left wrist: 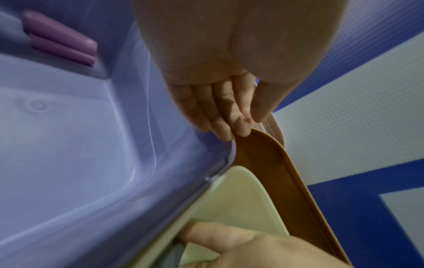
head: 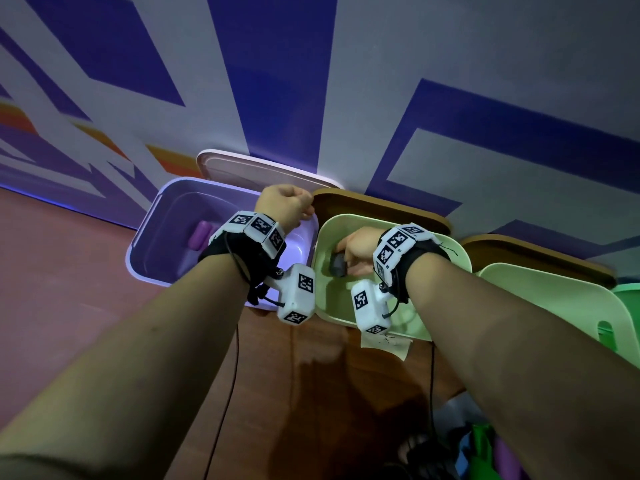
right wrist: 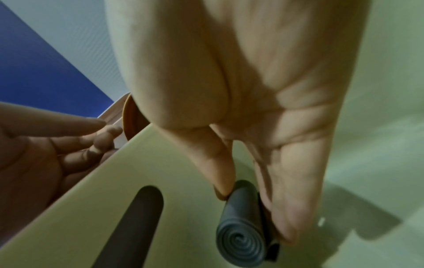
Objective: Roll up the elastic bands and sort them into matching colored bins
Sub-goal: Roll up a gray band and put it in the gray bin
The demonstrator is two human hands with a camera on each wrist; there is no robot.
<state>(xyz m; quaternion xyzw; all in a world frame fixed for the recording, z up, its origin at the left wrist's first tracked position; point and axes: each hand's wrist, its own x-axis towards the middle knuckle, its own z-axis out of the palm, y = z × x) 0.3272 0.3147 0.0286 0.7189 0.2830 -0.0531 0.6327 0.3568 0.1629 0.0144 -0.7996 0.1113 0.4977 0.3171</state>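
Note:
My right hand (head: 356, 251) reaches down inside the pale green bin (head: 460, 251) and pinches a grey rolled band (head: 337, 265) between thumb and fingers. In the right wrist view the grey roll (right wrist: 243, 235) shows its spiral end, held low near the green bin's floor by my right hand (right wrist: 252, 214). My left hand (head: 294, 202) hovers over the purple bin (head: 152, 237) and pinches the corner of the brown lid (head: 381, 206) behind the green bin. The left wrist view shows my left hand (left wrist: 247, 125) at that brown lid (left wrist: 275, 172). A purple rolled band (head: 202, 235) lies in the purple bin.
A pinkish lid (head: 259, 171) leans on the blue and white wall behind the purple bin. A second pale green bin (head: 554, 306) with its own brown lid (head: 536, 251) stands to the right. Loose coloured bands (head: 485, 448) lie on the wooden floor near me.

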